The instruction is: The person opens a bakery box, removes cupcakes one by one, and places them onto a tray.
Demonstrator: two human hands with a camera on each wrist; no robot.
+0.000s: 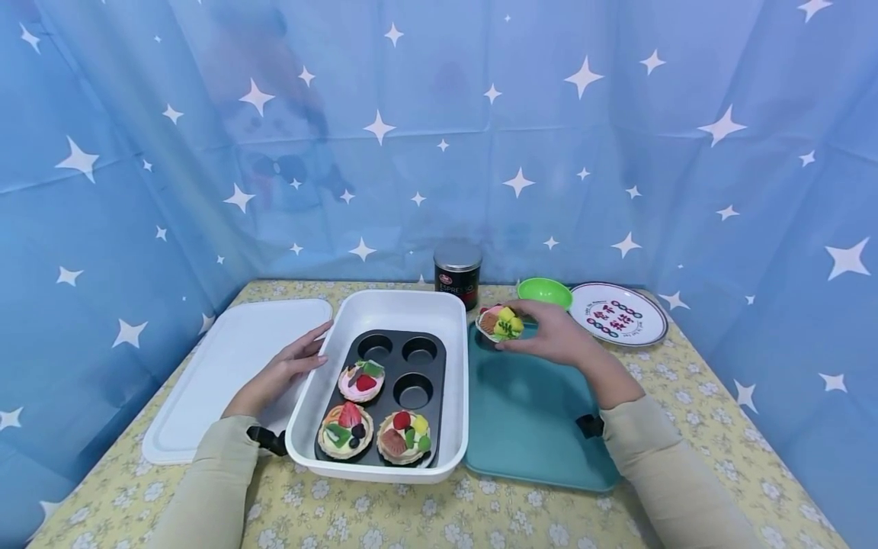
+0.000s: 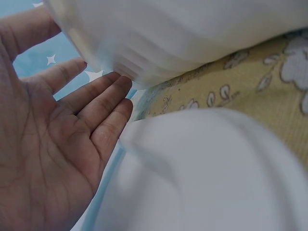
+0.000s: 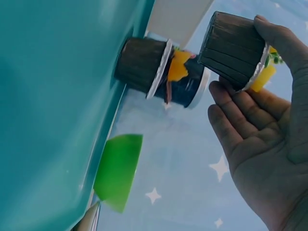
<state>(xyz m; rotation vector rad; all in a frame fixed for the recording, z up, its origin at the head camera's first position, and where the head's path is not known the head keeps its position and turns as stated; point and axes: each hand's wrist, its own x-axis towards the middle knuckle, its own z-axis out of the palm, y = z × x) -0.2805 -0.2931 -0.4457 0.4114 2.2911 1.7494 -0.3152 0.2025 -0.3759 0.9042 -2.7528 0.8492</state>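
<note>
My right hand (image 1: 554,332) pinches a small fruit-topped cupcake (image 3: 231,50) in a dark pleated cup, thumb on one side and fingers on the other. It is over the far left corner of the teal tray (image 1: 542,427). Below it, a second dark-cupped cupcake (image 3: 142,62) stands on that tray, mostly hidden in the head view. My left hand (image 1: 291,367) has its fingers extended at the left wall of a deep white pan (image 1: 456,381). Inside the pan sits a black muffin tin (image 1: 394,338), with three fruit tarts (image 1: 345,432) in its left and near cups.
A white board or tray (image 1: 226,374) lies at the left, partly under my left hand. At the back stand an espresso tin (image 1: 457,274) and a green bowl (image 1: 545,291). A patterned plate (image 1: 620,314) lies at the back right. Blue star-printed curtain (image 1: 439,137) surrounds the table.
</note>
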